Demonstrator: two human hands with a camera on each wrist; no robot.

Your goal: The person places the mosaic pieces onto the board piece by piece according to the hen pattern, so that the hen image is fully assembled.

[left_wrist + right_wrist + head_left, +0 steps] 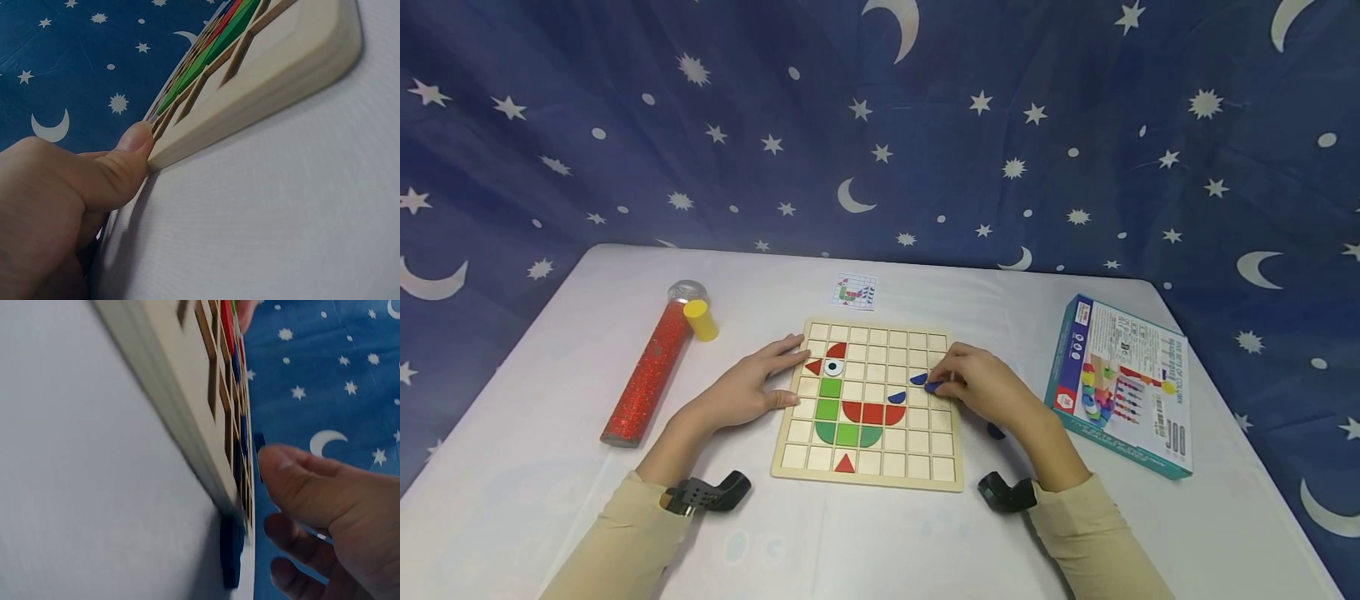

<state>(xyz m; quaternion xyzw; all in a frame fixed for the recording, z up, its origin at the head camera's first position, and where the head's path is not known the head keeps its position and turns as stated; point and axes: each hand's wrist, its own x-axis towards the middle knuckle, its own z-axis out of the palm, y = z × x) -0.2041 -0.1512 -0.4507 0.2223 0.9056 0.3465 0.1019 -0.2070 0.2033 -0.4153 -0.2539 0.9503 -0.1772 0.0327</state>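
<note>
A wooden grid board [872, 483] lies on the table with red, green and blue tiles in its cells. My left hand [748, 385] rests against its left edge, fingers stretched along the frame, and in the left wrist view the thumb [135, 137] touches the rim. Between thumb and fingertips my right hand [981, 385] pinches a blue half-circle tile [932, 387] just above the board's right columns. Two blue half-circle tiles sit nearby in cells, one being the lower tile [897, 398]. Another blue piece [231, 553] lies on the table by the board's right edge, partly under my right forearm.
A small pattern card [855, 292] lies behind the board. To the left are a red glittery tube [651, 371] and a yellow cylinder [701, 321]. A teal-edged game box [1123, 383] lies at the right, and a starry blue cloth hangs behind the table.
</note>
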